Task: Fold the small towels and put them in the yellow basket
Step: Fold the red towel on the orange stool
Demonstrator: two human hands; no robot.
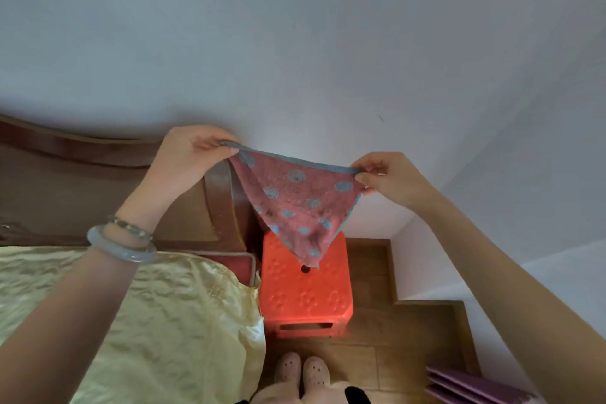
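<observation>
Towel (295, 203) is hanging in mid-air, pink with blue dots and a blue hem, stretched out between both hands in front of the pale wall (328, 43). The left hand (190, 157) is pinching one top corner, thumb pressing the hem against the curled fingers. The right hand (393, 179) is pinching the opposite corner between thumb and forefinger, and the other fingers are curling in loosely behind. The top edge is running nearly taut from hand to hand, sloping down a little toward the right, and the rest of the cloth is drooping into a point. That lowest tip is dangling over the far edge of the red plastic stool (305, 298), close above the seat; whether it is touching I cannot tell.

The stool is standing on the wooden floor (370, 272), just beside the corner of the bed, where a shiny yellow bedspread (164, 321) is lying rumpled. A dark wooden headboard (82, 174) is rising behind the left forearm. On that wrist a pale bangle (121, 248) and a beaded bracelet (131, 226) are sitting side by side. Down at the near edge of the floor, a pair of pink slippers (301, 371) is pointing at the stool, and something purple and ribbed (472, 387) is lying at the bottom right.
</observation>
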